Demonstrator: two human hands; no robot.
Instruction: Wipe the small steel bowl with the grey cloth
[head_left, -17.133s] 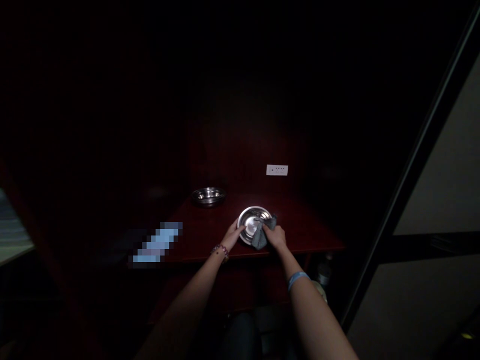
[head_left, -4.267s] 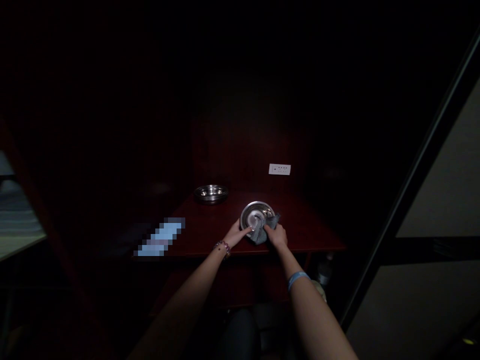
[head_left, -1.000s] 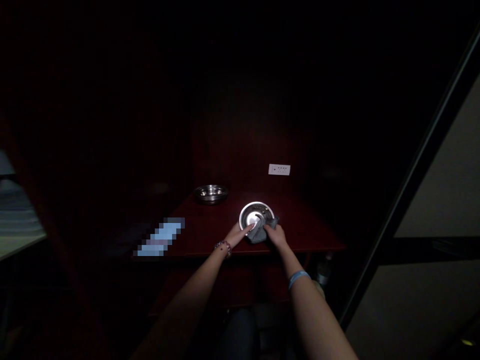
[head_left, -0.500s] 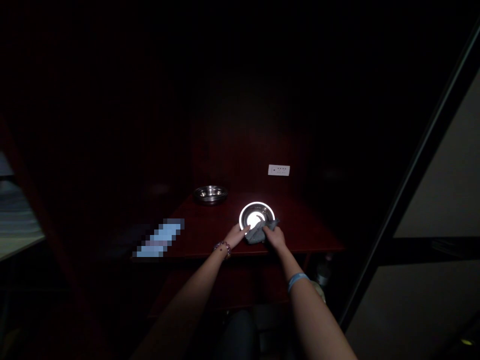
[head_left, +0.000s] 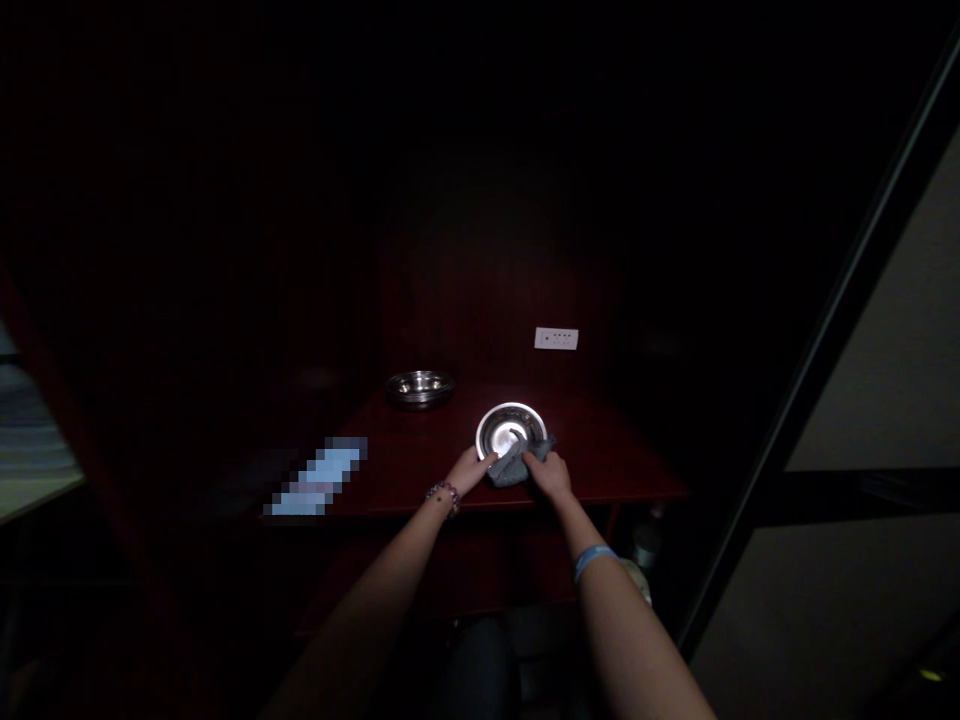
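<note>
A shiny metal bowl (head_left: 487,430) is tilted toward me above the front part of the dark red desk (head_left: 420,460). My left hand (head_left: 469,472), with a beaded bracelet at the wrist, grips its left rim, thumb on the inside. A grey cloth (head_left: 510,468) hangs over the near rim and reaches into the bowl. My right hand (head_left: 551,474) is closed on the cloth at the bowl's right side; its fingers under the cloth are hidden. Farther back on the left stands a stack of metal bowls (head_left: 420,390).
A white power socket (head_left: 556,339) is set in the back panel. A pixelated bluish patch (head_left: 319,482) lies at the desk's left edge. Below the desk on the right is a bottle (head_left: 646,540). Papers (head_left: 34,430) sit on a shelf at far left.
The glare on the bowl has dimmed and its inside shows more clearly. Both hands keep nearly the same place on the bowl and cloth; the whole view has shifted very slightly.
</note>
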